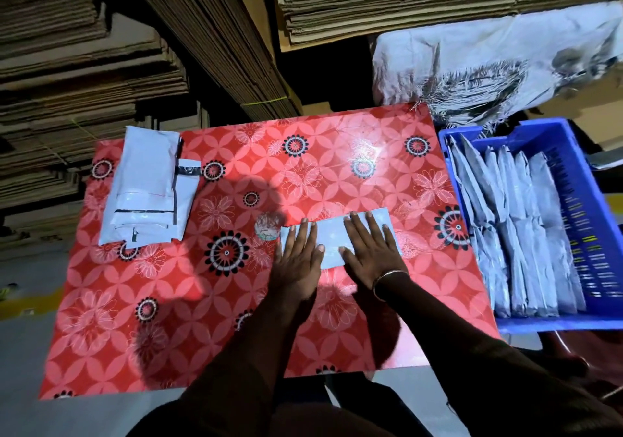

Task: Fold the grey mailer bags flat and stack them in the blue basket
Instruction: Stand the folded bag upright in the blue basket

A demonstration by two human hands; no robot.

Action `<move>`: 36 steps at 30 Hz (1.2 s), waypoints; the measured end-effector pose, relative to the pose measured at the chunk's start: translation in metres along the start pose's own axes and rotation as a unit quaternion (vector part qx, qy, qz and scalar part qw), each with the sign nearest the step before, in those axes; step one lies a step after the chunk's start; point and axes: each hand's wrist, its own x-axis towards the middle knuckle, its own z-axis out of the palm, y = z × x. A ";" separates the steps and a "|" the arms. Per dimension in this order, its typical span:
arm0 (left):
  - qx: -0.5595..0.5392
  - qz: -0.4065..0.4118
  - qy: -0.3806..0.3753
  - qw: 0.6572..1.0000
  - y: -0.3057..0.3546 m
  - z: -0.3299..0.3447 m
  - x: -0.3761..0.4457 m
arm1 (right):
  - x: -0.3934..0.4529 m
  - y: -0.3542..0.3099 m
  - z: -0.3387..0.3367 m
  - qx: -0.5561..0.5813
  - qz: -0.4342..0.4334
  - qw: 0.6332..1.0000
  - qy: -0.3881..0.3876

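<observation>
Red table [168, 301]: left hand [298, 258] and right hand [371, 251] flat on folded bag [332, 234], fingers straight; basket [593, 322] at 3 o'clock.

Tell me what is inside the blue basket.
The blue basket holds folded grey mailer bags, packed on edge in rows along its left side. Its right side is bare. The bags hide whatever lies beneath them.

Red flower-patterned tablecloth [188, 301], grey mailer bags [145, 187], blue basket [580, 207].
</observation>
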 end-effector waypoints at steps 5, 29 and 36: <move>0.000 -0.044 -0.021 0.999 -0.034 -0.004 -0.008 | -0.014 0.048 -0.009 0.022 0.074 0.997 -0.001; -0.108 -0.024 -0.039 0.993 0.001 -0.054 0.017 | -0.061 -0.073 -0.031 0.551 0.258 0.786 0.112; -0.175 0.006 -0.079 0.981 0.014 -0.054 0.015 | -0.052 -0.078 -0.037 0.669 0.308 0.662 0.140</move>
